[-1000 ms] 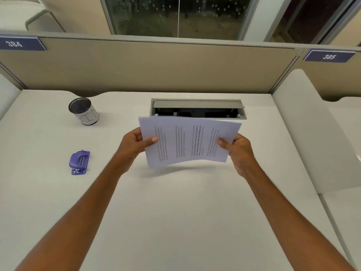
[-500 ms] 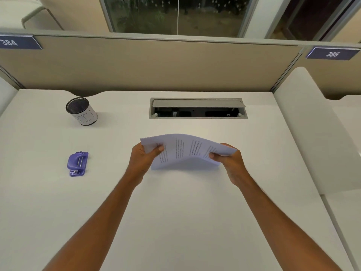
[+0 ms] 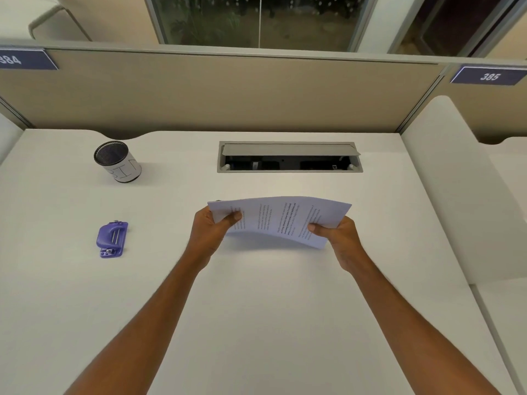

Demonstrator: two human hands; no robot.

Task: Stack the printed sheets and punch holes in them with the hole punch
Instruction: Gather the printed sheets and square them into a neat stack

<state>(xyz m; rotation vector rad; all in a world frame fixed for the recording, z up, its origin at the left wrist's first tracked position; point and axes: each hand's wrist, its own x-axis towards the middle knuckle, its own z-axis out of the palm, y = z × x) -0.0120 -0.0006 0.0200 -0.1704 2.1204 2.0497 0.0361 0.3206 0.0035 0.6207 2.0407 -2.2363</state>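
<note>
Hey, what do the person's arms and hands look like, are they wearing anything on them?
The left forearm and right forearm are bare, with no sleeves in view. The left hand and right hand wear no gloves, and no watch, bracelet or ring shows on either wrist or hand.

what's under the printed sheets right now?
Only bare desk and shadow show below the printed sheets, held up by left hand and right hand. Fingers beneath them are covered.
</note>
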